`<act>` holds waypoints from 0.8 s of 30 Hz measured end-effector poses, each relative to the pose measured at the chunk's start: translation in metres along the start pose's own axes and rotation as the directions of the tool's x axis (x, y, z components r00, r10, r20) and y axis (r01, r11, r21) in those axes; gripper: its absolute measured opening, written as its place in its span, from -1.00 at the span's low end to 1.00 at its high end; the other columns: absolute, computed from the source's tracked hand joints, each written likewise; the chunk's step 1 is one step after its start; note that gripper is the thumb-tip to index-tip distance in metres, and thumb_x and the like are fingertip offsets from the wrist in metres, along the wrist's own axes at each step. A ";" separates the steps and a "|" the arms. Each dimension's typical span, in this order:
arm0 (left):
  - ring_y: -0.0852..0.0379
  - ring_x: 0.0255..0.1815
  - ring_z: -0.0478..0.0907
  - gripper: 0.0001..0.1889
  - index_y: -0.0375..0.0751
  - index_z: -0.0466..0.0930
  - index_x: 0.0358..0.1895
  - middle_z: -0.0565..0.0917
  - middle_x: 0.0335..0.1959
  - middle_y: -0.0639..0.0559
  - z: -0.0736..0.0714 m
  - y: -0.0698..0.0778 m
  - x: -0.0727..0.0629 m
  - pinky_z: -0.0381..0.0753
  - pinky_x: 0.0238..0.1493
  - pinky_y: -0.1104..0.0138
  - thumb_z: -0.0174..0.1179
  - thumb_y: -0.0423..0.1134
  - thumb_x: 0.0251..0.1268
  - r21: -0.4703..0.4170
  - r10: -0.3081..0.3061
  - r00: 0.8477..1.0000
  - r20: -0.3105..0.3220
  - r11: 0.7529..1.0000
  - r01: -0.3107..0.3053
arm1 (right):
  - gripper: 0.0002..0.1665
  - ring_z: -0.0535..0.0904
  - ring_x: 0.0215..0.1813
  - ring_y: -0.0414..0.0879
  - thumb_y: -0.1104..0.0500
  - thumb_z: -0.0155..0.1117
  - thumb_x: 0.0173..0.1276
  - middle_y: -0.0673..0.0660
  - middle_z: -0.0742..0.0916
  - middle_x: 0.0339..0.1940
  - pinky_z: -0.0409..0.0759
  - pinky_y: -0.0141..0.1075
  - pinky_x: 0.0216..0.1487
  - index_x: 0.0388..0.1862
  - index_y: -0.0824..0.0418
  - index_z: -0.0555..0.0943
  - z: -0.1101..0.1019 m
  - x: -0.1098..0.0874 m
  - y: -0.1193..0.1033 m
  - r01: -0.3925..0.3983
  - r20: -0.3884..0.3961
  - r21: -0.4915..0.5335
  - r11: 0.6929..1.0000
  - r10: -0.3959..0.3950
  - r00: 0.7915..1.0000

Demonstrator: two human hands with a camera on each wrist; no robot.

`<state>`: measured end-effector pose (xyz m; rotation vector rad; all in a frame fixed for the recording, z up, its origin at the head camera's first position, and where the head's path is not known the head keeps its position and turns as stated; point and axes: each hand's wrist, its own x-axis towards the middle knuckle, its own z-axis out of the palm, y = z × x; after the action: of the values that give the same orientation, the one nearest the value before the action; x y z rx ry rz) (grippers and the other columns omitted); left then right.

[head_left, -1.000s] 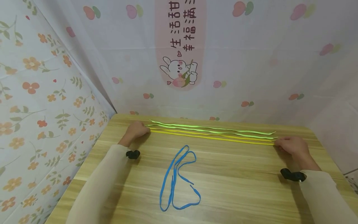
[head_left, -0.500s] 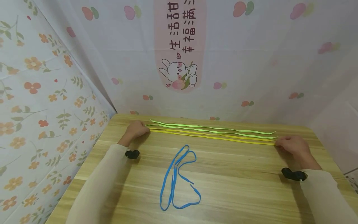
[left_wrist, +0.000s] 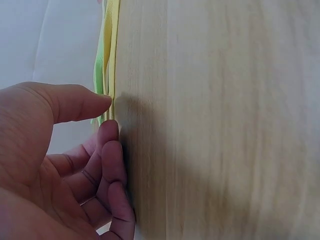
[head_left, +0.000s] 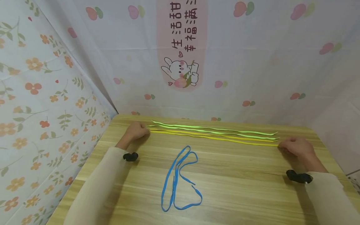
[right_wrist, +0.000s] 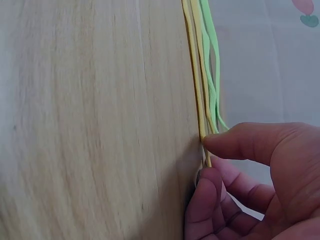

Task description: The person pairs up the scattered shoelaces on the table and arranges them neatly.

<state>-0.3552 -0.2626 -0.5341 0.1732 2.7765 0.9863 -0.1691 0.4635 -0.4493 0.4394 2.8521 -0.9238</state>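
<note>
Two yellow shoelaces lie side by side along the far part of the table, the front yellow shoelace [head_left: 247, 144] nearest me. Behind them run two light green shoelaces [head_left: 194, 126]. My left hand [head_left: 136, 130] pinches the front yellow shoelace's left end between thumb and forefinger; its other fingers [left_wrist: 114, 160] are bent close over the wood. At the opposite end my right hand [head_left: 298, 146] has thumb and forefinger on the same yellow shoelace [right_wrist: 197, 95], its tip showing between them. Nearer to me, a blue shoelace [head_left: 175, 181] lies in loose loops, untouched by either hand.
The wooden table [head_left: 239, 193] ends at a white printed curtain [head_left: 253, 62] hanging behind the laces. A floral cloth [head_left: 42, 125] hangs along the left side. Each wrist wears a small black camera, such as the left wrist camera [head_left: 130, 157].
My right hand has shifted slightly to the right along with the front yellow shoelace's end. The left hand has moved a little leftward. The green and blue shoelaces stay as they were.
</note>
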 end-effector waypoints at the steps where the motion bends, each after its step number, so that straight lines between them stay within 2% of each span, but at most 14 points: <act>1: 0.16 -0.68 0.16 -0.59 0.01 0.35 -0.73 0.30 -0.75 0.16 0.000 -0.001 -0.001 0.24 -0.59 0.27 0.38 -0.05 0.08 -0.003 -0.002 1.000 0.001 1.000 0.002 | -0.61 0.52 -0.30 -0.11 -0.01 0.44 0.40 -0.02 0.69 -0.40 0.49 -0.25 -0.31 -0.14 0.33 0.79 -0.001 0.001 0.001 0.008 -0.002 -0.007 1.000 -0.008 1.000; 2: 0.17 -0.68 0.16 -0.59 0.02 0.34 -0.73 0.30 -0.75 0.17 -0.001 -0.002 -0.003 0.25 -0.58 0.28 0.36 -0.05 0.09 0.003 -0.003 1.000 -0.001 1.000 0.003 | -0.61 0.51 -0.30 -0.11 0.00 0.43 0.40 -0.01 0.69 -0.41 0.49 -0.25 -0.32 -0.13 0.35 0.78 -0.002 0.002 0.002 0.018 -0.001 -0.012 1.000 -0.018 1.000; 3: 0.15 -0.67 0.14 -0.60 0.01 0.33 -0.72 0.27 -0.75 0.16 -0.003 0.002 -0.012 0.25 -0.57 0.27 0.32 -0.07 0.13 0.000 0.015 1.000 0.003 1.000 -0.015 | -0.60 0.51 -0.30 -0.12 0.00 0.43 0.41 -0.01 0.69 -0.41 0.49 -0.26 -0.31 -0.13 0.37 0.78 -0.003 0.003 0.003 0.025 -0.002 -0.016 1.000 -0.025 1.000; 6: 0.15 -0.65 0.16 -0.62 0.02 0.33 -0.70 0.27 -0.74 0.16 -0.005 -0.002 -0.018 0.28 -0.53 0.25 0.29 -0.06 0.16 0.009 0.000 1.000 -0.009 1.000 0.000 | -0.61 0.50 -0.30 -0.13 0.00 0.42 0.42 -0.02 0.68 -0.42 0.47 -0.27 -0.31 -0.16 0.36 0.76 -0.006 0.005 0.006 0.043 -0.002 -0.020 0.999 -0.043 0.999; 9: 0.13 -0.61 0.23 -0.62 -0.01 0.42 -0.66 0.34 -0.70 0.14 -0.006 -0.009 -0.025 0.34 -0.48 0.22 0.34 -0.04 0.23 -0.001 0.003 1.000 -0.003 1.000 -0.003 | -0.65 0.49 -0.31 -0.13 0.00 0.40 0.45 -0.01 0.66 -0.43 0.45 -0.27 -0.30 -0.25 0.31 0.73 -0.009 0.005 0.008 0.059 0.002 -0.029 0.998 -0.059 0.998; 10: 0.14 -0.60 0.26 -0.62 0.00 0.47 -0.65 0.38 -0.68 0.15 -0.005 -0.017 -0.020 0.36 -0.48 0.23 0.39 0.00 0.23 0.007 -0.011 1.000 0.000 1.000 0.011 | -0.65 0.48 -0.31 -0.12 -0.01 0.39 0.46 0.00 0.65 -0.43 0.43 -0.27 -0.31 -0.29 0.30 0.71 -0.010 0.002 0.008 0.065 0.005 -0.034 0.997 -0.065 0.998; 12: 0.13 -0.55 0.36 -0.65 -0.01 0.58 -0.57 0.49 -0.61 0.15 -0.007 -0.021 -0.028 0.42 -0.44 0.23 0.42 0.04 0.27 0.017 0.022 1.000 0.018 1.000 -0.022 | -0.62 0.48 -0.31 -0.11 -0.03 0.38 0.48 0.01 0.64 -0.44 0.43 -0.26 -0.30 -0.34 0.27 0.68 -0.010 -0.004 0.007 0.056 0.014 -0.033 0.998 -0.056 0.998; 15: 0.13 -0.44 0.52 -0.72 0.01 0.71 -0.41 0.65 -0.46 0.14 -0.011 -0.011 -0.051 0.52 -0.38 0.25 0.41 0.09 0.34 0.032 0.057 0.998 0.032 0.998 -0.058 | -0.58 0.51 -0.30 -0.08 -0.04 0.36 0.52 0.03 0.66 -0.43 0.48 -0.25 -0.30 -0.30 0.32 0.68 -0.010 -0.015 0.005 0.061 0.032 -0.038 0.997 -0.060 0.998; 18: 0.05 -0.34 0.60 -0.72 -0.12 0.74 -0.28 0.72 -0.35 0.02 -0.021 0.026 -0.091 0.58 -0.29 0.20 0.36 0.04 0.40 0.000 0.082 0.995 0.056 0.997 -0.083 | -0.55 0.55 -0.29 -0.09 -0.03 0.37 0.54 0.03 0.71 -0.39 0.53 -0.27 -0.32 -0.17 0.40 0.72 -0.009 -0.029 -0.003 0.096 0.031 -0.049 0.994 -0.094 0.995; 21: 0.02 -0.31 0.59 -0.73 -0.21 0.72 -0.24 0.72 -0.32 -0.02 -0.026 0.066 -0.129 0.58 -0.23 0.17 0.34 -0.05 0.44 -0.033 0.109 0.992 0.070 0.994 -0.107 | -0.57 0.53 -0.32 -0.13 0.01 0.36 0.56 0.04 0.70 -0.39 0.52 -0.27 -0.34 -0.12 0.42 0.72 -0.003 -0.045 -0.014 0.149 0.017 -0.042 0.988 -0.148 0.989; 22: 0.02 -0.29 0.59 -0.75 -0.22 0.72 -0.23 0.72 -0.32 -0.01 -0.027 0.080 -0.141 0.58 -0.21 0.16 0.35 -0.07 0.44 -0.040 0.110 0.991 0.076 0.993 -0.107 | -0.59 0.52 -0.33 -0.14 0.02 0.36 0.56 0.04 0.70 -0.38 0.50 -0.26 -0.35 -0.12 0.41 0.72 0.000 -0.051 -0.019 0.168 0.014 -0.040 0.985 -0.168 0.986; 24: 0.07 -0.31 0.56 -0.78 -0.19 0.72 -0.23 0.70 -0.34 0.04 -0.024 0.095 -0.156 0.55 -0.23 0.19 0.36 -0.09 0.46 -0.039 0.125 0.989 0.081 0.992 -0.122 | -0.63 0.50 -0.35 -0.14 0.03 0.34 0.59 0.04 0.70 -0.36 0.49 -0.25 -0.36 -0.11 0.36 0.72 0.007 -0.063 -0.030 0.200 0.014 -0.038 0.979 -0.200 0.980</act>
<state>-0.2038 -0.2309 -0.4346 0.3774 2.6987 1.0297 -0.1180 0.4215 -0.4259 0.1446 2.9400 -0.8942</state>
